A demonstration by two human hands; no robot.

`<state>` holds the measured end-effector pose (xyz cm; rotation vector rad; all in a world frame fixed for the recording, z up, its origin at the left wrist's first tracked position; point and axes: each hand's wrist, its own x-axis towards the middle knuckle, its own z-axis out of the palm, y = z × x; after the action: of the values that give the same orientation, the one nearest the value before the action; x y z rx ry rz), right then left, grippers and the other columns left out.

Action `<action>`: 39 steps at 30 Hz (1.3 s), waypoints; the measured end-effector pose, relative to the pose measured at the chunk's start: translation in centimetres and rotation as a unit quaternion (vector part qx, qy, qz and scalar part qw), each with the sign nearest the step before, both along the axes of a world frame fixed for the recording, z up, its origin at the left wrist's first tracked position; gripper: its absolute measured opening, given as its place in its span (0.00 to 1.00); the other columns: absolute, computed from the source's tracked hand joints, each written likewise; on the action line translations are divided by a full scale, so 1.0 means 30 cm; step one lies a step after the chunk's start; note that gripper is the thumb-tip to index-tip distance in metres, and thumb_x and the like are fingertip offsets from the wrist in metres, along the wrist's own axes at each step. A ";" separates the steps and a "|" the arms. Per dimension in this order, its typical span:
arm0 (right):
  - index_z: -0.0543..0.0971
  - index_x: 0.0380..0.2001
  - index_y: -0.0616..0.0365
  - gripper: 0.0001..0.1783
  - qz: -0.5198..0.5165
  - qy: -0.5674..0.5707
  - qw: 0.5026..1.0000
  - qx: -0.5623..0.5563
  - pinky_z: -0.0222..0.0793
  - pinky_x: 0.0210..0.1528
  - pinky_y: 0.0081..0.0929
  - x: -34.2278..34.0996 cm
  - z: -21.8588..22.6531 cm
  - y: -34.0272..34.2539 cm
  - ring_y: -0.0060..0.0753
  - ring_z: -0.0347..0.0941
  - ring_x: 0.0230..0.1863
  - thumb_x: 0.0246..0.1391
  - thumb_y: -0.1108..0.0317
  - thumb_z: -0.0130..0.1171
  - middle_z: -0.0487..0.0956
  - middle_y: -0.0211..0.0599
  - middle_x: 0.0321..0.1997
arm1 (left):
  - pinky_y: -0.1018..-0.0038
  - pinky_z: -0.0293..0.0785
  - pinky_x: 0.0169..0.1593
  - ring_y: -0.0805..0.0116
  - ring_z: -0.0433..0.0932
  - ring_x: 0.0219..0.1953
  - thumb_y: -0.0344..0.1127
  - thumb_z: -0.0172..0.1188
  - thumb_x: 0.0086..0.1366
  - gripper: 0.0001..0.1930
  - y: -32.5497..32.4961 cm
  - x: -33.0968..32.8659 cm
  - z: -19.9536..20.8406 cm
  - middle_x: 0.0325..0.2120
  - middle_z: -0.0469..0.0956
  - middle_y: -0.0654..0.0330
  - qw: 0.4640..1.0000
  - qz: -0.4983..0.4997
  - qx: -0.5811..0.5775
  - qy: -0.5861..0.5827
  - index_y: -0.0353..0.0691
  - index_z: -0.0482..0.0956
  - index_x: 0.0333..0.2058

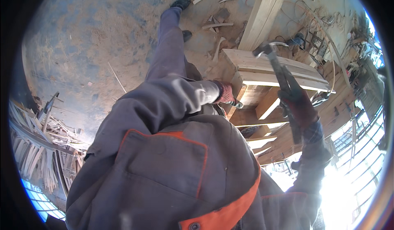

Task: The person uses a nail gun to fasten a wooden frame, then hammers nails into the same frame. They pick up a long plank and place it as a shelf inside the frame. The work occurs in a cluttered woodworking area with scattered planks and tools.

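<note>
Right of the person's grey, orange-trimmed jacket [164, 160] sits a pale, box-like wooden frame [258, 78]; over it tilts a dark-handled metal claw hammer [280, 68], clenched in the grip of the dark-red-gloved right hand [301, 107]; the red-cuffed, gloved left hand [228, 94] is at the frame's left edge, whether grasping I cannot tell.

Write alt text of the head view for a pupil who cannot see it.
A gloved right hand grips a metal claw hammer, held up near a pale wooden plank frame. The left hand, in a red-cuffed glove, is at the frame's left side; pale wood strips lie piled left.
</note>
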<state>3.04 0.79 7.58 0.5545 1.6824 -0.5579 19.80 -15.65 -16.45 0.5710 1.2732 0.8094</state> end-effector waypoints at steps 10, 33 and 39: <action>0.81 0.46 0.64 0.14 -0.290 0.282 0.906 0.124 0.70 0.28 0.23 0.646 0.056 -0.082 0.20 0.76 0.26 0.58 0.71 0.66 0.81 0.30 0.29 | 0.59 0.76 0.56 0.49 0.80 0.53 0.54 0.74 0.56 0.51 -0.192 -0.214 0.095 0.60 0.75 0.52 0.984 0.166 0.006 0.070 0.53 0.54 0.73; 0.84 0.48 0.60 0.16 -0.758 0.196 0.592 0.190 0.71 0.32 0.19 1.222 0.002 -0.532 0.16 0.75 0.30 0.56 0.81 0.61 0.83 0.26 0.34 | 0.68 0.79 0.54 0.59 0.82 0.47 0.31 0.59 0.70 0.23 -0.030 -0.471 0.117 0.49 0.81 0.53 0.914 0.389 0.032 -0.107 0.35 0.73 0.62; 0.85 0.45 0.57 0.14 -0.798 0.192 0.540 0.187 0.75 0.37 0.29 1.445 -0.138 -0.667 0.28 0.80 0.33 0.53 0.75 0.66 0.86 0.35 0.34 | 0.78 0.79 0.50 0.74 0.80 0.44 0.22 0.61 0.68 0.22 0.214 -0.389 0.357 0.51 0.80 0.60 0.954 0.253 0.122 0.103 0.37 0.75 0.61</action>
<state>46.37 -19.21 3.44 2.5144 1.1744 -1.6856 8.11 -9.22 -5.75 0.5409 1.5511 1.3756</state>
